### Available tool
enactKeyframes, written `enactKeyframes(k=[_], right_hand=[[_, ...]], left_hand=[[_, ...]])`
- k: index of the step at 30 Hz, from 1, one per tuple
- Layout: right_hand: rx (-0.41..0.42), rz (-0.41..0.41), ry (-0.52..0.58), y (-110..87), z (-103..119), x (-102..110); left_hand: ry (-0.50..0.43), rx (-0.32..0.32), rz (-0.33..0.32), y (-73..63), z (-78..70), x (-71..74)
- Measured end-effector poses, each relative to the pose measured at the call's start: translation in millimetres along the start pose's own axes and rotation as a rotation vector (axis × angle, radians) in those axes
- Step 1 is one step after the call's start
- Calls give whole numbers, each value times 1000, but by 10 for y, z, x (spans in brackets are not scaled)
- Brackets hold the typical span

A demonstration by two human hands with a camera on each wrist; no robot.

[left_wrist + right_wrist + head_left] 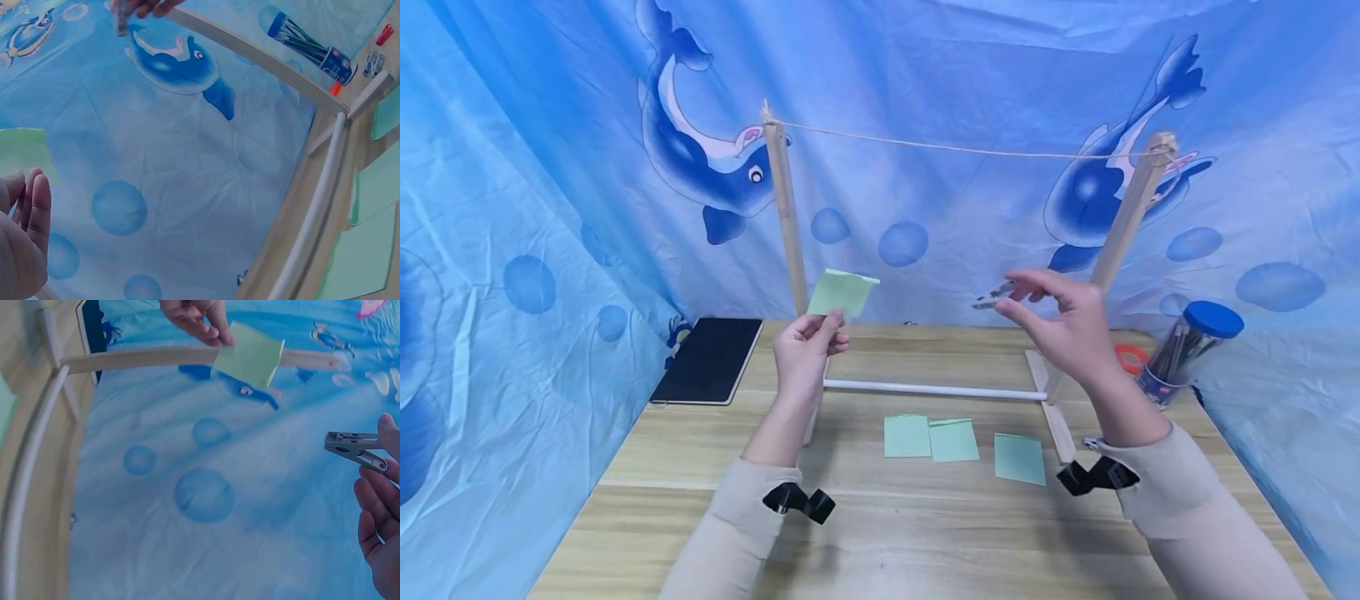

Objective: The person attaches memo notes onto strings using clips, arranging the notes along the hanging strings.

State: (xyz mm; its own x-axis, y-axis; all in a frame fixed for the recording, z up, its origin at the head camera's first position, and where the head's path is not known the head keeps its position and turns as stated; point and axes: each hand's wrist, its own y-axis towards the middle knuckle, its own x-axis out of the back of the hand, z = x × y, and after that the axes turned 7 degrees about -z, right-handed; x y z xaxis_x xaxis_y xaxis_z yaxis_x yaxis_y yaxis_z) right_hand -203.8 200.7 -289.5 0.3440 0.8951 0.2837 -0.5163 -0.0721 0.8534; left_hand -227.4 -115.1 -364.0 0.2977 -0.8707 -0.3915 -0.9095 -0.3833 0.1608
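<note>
Pinching: left hand (805,346), 1 green note (842,295) | right hand (1066,323), 1 clothespin (354,447) | worktop (895,533): 3 notes (906,437) | left-wrist view only: 1 red clip (385,35)

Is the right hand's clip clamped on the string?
No, the right hand pinches the clip below the string, not touching it.

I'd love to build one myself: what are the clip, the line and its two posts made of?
Clip: smooth, grey, likely plastic, though metal is possible.
Line: probably natural twine, matte and beige, with a frayed end.
Posts: seemingly bare wood, pale tan, without gloss.
</note>
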Motion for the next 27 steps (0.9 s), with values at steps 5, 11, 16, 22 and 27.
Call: enactKeyframes(k=[5,11,16,22,27], right_hand=[[46,33,-6,286,134,-85],[98,41,-2,619,294,-217],[154,35,27,882,403,-309],[151,14,75,1176,582,-384],[131,-5,107,1391,700,-420]], left_hand=[[-14,-17,8,73,-93,-62],[-19,-26,29,165,-238,-125],[-6,-60,47,257,-352,-176],[-11,-127,56,348,-486,-238],[-31,-141,51,416,-580,-267]])
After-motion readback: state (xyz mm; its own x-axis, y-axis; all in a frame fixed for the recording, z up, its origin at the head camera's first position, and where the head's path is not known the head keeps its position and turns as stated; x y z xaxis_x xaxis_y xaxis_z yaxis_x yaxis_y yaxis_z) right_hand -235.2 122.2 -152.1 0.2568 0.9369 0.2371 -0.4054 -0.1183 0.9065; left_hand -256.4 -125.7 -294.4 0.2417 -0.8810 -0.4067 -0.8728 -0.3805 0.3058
